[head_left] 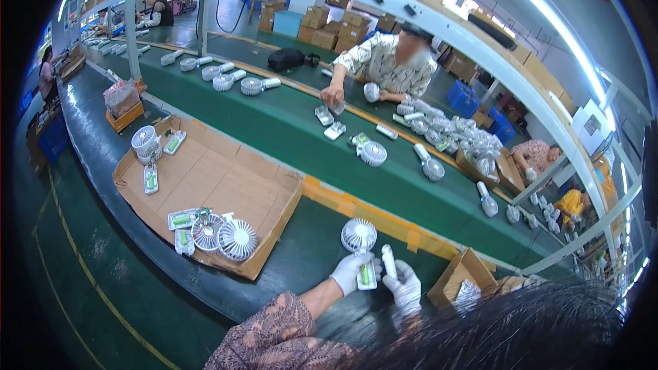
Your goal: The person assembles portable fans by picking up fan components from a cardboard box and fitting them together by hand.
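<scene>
My left hand (347, 274), in a white glove, is closed around a small white handheld fan (358, 234). Its round slatted head points away from me, and a white casing (367, 277) with a green cylindrical cell shows below it; the joint between them is hidden by my fingers. Just to the right, my gloved right hand (406, 289) grips a slim white plastic handle piece (388, 260), held upright. The two hands are close together but apart, above the dark worktop (295, 250).
On my left lies a shallow cardboard tray (205, 157) with several fan heads and opened casings. An open carton (466, 275) stands at right. Beyond runs a green conveyor belt (295, 120) carrying fans. Across it, a co-worker (394, 62) handles parts beside a pile of bagged fans (452, 133).
</scene>
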Demonstrator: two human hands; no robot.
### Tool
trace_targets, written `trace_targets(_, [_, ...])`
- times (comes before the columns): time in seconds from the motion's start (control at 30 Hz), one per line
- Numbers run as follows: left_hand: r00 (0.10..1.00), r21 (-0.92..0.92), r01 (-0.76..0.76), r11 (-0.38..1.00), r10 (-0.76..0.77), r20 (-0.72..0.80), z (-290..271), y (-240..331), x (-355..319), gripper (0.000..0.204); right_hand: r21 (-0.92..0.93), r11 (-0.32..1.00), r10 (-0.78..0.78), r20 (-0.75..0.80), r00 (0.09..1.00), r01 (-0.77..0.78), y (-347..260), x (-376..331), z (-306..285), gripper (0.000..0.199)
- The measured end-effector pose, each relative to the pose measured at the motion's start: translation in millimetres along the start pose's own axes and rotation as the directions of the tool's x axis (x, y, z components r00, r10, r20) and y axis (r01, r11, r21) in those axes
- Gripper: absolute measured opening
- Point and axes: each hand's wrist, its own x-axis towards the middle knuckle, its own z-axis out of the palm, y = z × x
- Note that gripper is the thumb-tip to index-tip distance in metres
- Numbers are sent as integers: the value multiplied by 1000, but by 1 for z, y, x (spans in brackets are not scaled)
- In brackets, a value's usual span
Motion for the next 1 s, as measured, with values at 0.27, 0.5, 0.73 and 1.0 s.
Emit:
trace_targets(0.27, [998, -146, -58, 988, 56, -19, 5, 21, 5, 20, 19, 999, 49, -85, 995, -48, -14, -8, 2, 51])
trace_targets(0.5, [995, -122, -85, 989, 78, -67, 6, 21, -1, 23, 48, 996, 84, -75, 994, -81, -14, -12, 7, 51])
trace_targets(0.73, [960, 82, -185, 979, 198, -197, 16, 20, -6, 31, 85, 992, 95, -40, 995, -91, -1, -13, 7, 50])
trace_targets(1.0, [937, 152, -192, 969, 228, -265, 22, 24, -9, 29, 72, 993, 100, -23, 995, -98, -8, -15, 13, 49])
